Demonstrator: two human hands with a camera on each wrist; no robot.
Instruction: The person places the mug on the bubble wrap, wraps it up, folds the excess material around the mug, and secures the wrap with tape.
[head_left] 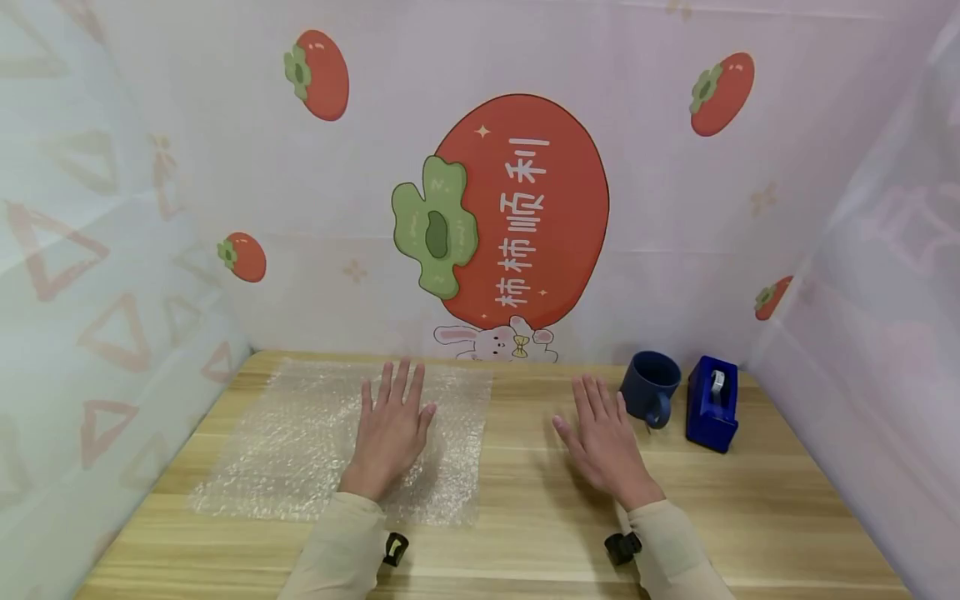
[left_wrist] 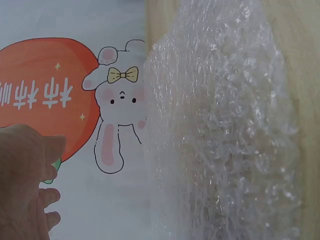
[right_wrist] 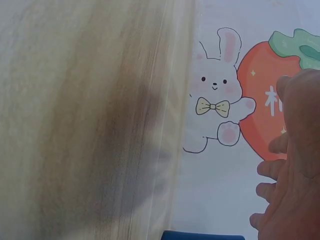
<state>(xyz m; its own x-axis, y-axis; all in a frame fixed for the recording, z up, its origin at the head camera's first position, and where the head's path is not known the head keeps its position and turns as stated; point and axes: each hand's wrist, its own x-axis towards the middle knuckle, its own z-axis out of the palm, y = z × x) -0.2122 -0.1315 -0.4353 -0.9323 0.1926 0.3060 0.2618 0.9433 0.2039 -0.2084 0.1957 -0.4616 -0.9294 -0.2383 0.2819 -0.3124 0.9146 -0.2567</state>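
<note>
A sheet of clear bubble wrap (head_left: 292, 450) lies flat on the left of the wooden table. Over it hovers my left hand (head_left: 388, 437), palm down with the fingers straight and spread a little. My right hand (head_left: 603, 442) is held above the bare wood, fingers extended, just left of a dark blue mug (head_left: 647, 385) whose handle faces me. Right of the mug stands a blue tape dispenser (head_left: 711, 417) with a roll of tape in it. In the left wrist view, the bubble wrap (left_wrist: 225, 125) fills the right side, apart from the hand.
The wooden table (head_left: 525, 550) ends at a white backdrop (head_left: 645, 250) printed with persimmons and a rabbit. White sheets (head_left: 885, 275) also close off both sides. Black wrist mounts (head_left: 622, 547) sit at the sleeves.
</note>
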